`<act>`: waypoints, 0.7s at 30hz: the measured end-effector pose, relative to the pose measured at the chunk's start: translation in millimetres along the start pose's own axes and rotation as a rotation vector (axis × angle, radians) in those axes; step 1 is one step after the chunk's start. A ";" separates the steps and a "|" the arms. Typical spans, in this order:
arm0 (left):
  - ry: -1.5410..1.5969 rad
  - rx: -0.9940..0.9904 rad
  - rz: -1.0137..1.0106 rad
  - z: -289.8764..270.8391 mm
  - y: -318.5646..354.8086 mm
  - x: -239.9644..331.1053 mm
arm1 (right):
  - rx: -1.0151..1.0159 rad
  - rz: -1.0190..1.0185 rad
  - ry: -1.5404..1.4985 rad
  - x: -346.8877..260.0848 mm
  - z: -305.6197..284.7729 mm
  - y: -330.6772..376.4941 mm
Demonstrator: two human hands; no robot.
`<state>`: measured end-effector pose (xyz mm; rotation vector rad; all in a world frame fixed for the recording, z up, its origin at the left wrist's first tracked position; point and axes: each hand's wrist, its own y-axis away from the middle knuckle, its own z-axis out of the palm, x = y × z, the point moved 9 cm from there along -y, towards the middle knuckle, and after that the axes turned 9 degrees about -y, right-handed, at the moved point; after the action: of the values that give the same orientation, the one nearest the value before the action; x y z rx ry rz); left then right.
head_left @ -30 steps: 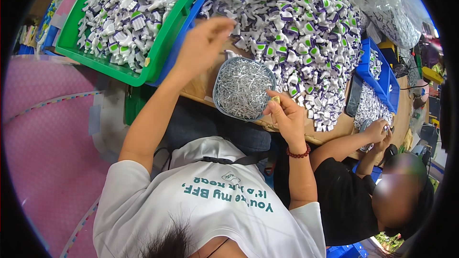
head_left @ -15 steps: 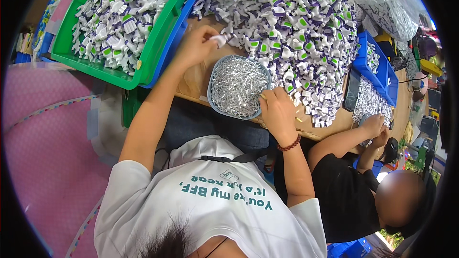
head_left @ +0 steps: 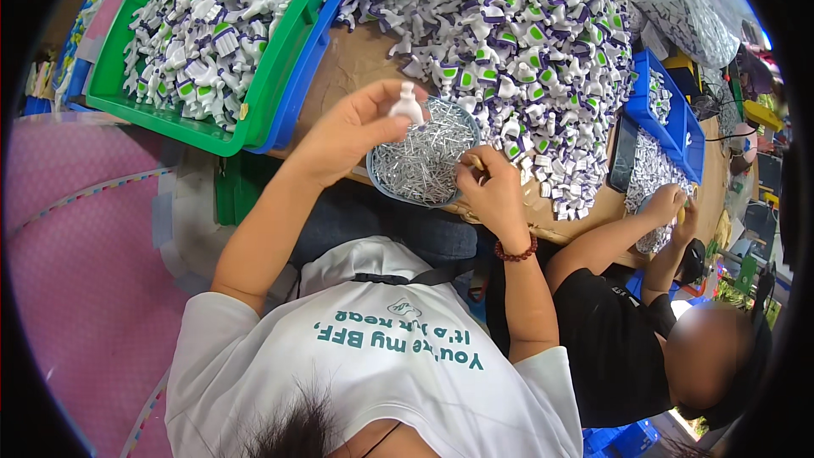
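Note:
A small white plastic toy figure part (head_left: 407, 105) is pinched between the thumb and fingers of my left hand (head_left: 352, 130), above the left side of a bowl. That grey-blue bowl (head_left: 392, 192) is full of thin silvery metal pins (head_left: 428, 157). My right hand (head_left: 493, 195) is closed at the bowl's right rim, thumb and fingers pressed together. Something yellowish shows at its fingertips; whether a pin is in them is too small to tell. Beyond the bowl spreads a big heap of white figure parts with purple and green patches (head_left: 526, 59).
At the left stands a green crate (head_left: 246, 131) of similar parts, inside a blue crate (head_left: 292, 110). Small white-and-purple pieces (head_left: 564, 178) lie right of the bowl. A dark phone (head_left: 623, 153) and blue bins (head_left: 678, 140) are farther right, near a co-worker's hands (head_left: 674, 208).
My left hand has come from the heap's left edge toward me and right, over the bowl, with the figure part. My right hand has stayed by the bowl's rim, its fingers shifting slightly.

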<state>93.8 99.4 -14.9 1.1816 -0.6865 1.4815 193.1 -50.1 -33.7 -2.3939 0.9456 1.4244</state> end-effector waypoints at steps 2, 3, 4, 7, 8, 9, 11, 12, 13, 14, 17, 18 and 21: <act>-0.123 0.030 0.063 6.2 1.1 -6.0 | -0.012 0.088 -0.271 5.8 1.6 2.5; -0.098 0.090 0.017 7.9 2.7 -9.7 | -0.018 0.132 -0.407 8.3 3.5 4.0; -0.089 0.110 0.005 10.5 4.1 -12.9 | -0.006 0.107 -0.472 4.4 2.4 4.6; 0.008 0.164 -0.013 15.3 7.4 -29.6 | 0.075 0.057 -0.685 -14.0 -2.6 6.6; 0.042 0.151 -0.039 19.2 7.8 -34.5 | 0.133 0.057 -0.771 -23.9 -5.9 7.4; 0.076 0.138 -0.064 22.9 8.4 -38.5 | 0.191 0.056 -0.856 -27.5 -9.7 8.6; 0.106 0.104 -0.112 30.9 10.3 -47.0 | 0.161 0.056 -0.924 -23.9 -10.1 9.9; 0.175 0.104 -0.162 35.2 11.7 -52.4 | 0.147 0.056 -0.957 -21.5 -9.6 10.8; 0.244 0.104 -0.212 40.9 12.8 -56.1 | 0.128 0.043 -0.942 -19.6 -7.6 11.2; 0.311 0.107 -0.262 44.7 14.0 -60.0 | 0.107 0.029 -0.930 -16.8 -4.8 10.9; 0.382 0.145 -0.234 43.4 15.7 -64.6 | 0.134 0.008 -0.841 -20.5 -4.7 13.8; 0.392 0.166 -0.232 42.0 16.6 -64.8 | 0.157 0.004 -0.802 -22.1 -5.4 15.4; 0.420 0.188 -0.198 37.9 16.3 -63.4 | 0.160 -0.046 -0.652 -25.6 -5.8 18.9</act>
<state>86.2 37.5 -57.7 0.9977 -0.1437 1.5807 177.1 -56.7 -6.4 -1.6420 0.7803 1.8496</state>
